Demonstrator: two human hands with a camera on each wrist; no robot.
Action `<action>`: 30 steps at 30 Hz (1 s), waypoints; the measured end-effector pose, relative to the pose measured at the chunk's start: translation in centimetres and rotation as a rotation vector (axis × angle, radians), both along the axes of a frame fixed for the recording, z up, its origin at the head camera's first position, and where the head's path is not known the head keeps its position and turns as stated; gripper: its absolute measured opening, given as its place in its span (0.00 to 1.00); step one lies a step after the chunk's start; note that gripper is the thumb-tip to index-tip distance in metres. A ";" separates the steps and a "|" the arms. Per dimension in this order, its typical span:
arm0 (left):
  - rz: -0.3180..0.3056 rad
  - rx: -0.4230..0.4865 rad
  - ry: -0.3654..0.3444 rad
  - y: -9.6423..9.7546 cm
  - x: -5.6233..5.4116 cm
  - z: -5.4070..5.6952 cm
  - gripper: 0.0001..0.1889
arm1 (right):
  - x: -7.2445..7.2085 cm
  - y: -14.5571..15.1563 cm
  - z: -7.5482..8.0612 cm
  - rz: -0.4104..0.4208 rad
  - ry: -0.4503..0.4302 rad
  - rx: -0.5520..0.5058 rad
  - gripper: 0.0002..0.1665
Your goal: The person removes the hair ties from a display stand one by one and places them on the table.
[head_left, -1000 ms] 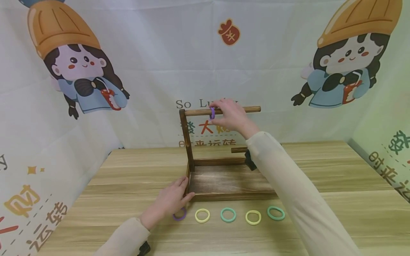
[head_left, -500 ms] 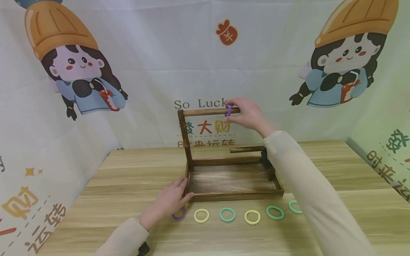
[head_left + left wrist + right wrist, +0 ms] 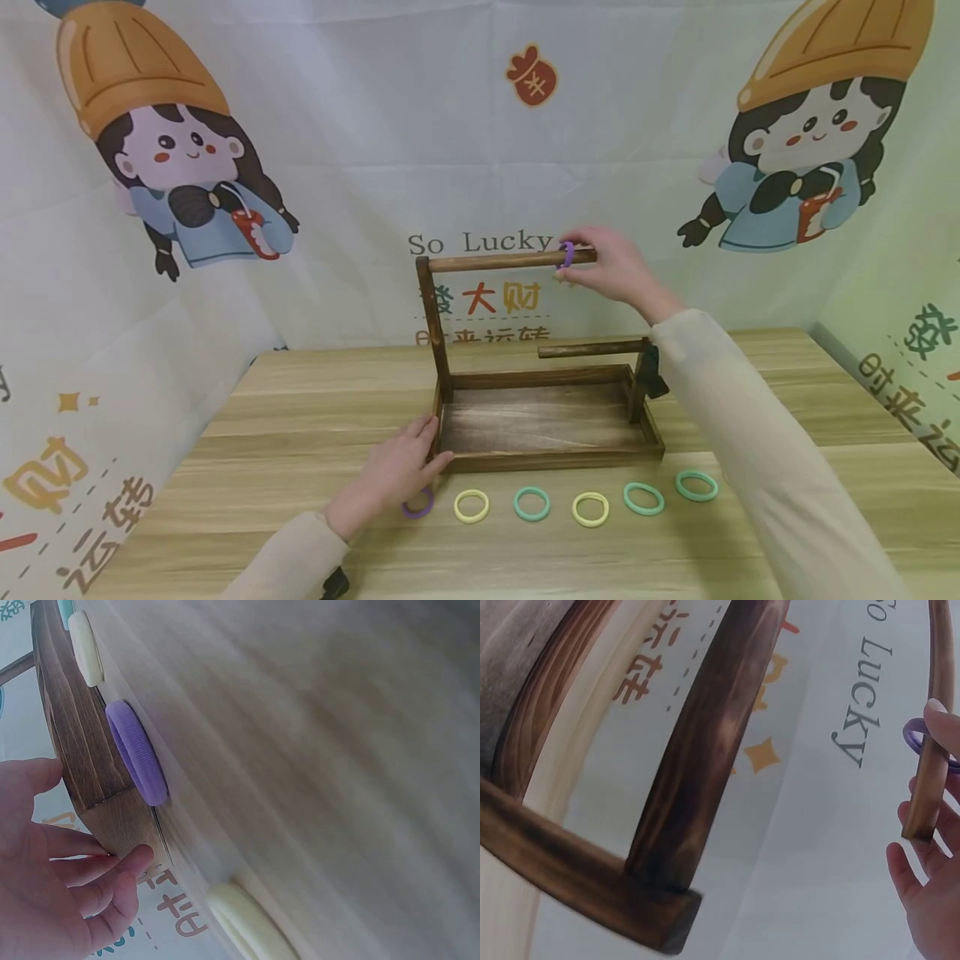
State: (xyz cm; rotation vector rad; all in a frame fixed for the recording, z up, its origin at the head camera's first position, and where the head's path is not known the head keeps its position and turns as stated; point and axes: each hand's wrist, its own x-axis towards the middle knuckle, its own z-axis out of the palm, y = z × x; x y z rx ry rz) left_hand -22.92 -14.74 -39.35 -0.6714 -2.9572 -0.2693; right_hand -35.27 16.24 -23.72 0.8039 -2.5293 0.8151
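My right hand (image 3: 615, 265) pinches a purple hair tie (image 3: 567, 254) between thumb and fingers. The tie encircles the upper rod (image 3: 487, 263) of a dark wooden rack, close to the rod's free right end; the right wrist view shows that rod end (image 3: 921, 817) poking out past the tie toward the palm. At the rack's front left corner, my left hand (image 3: 396, 467) rests with its fingers along the side wall and its thumb at the front wall (image 3: 547, 461). A second purple hair tie (image 3: 136, 754) lies on the table beside it, partly covered in the head view.
Yellow (image 3: 472, 507) and green hair ties (image 3: 532, 504) lie in a row before the rack, several in all. A lower rod (image 3: 588, 350) extends leftward from the rack's right post (image 3: 639, 387). Behind the table (image 3: 315, 392) hangs a printed white cloth (image 3: 375, 125).
My right hand has slid the purple hair tie rightward along the upper rod toward its free end. The green tie at the far right has come out from behind the sleeve. My left hand stays put.
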 end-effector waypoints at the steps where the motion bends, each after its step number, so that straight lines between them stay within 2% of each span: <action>1: 0.001 0.000 0.001 0.0 0.0 0.0 0.33 | 0.0 0.2 -0.1 0.001 -0.002 -0.015 0.30; 18: 0.014 -0.008 -0.004 0.1 0.0 0.1 0.33 | 0.3 3.2 -1.1 -0.057 -0.012 -0.104 0.28; 30: 0.010 -0.013 -0.012 0.1 0.1 0.2 0.33 | 0.8 4.9 -2.3 -0.082 -0.027 -0.239 0.27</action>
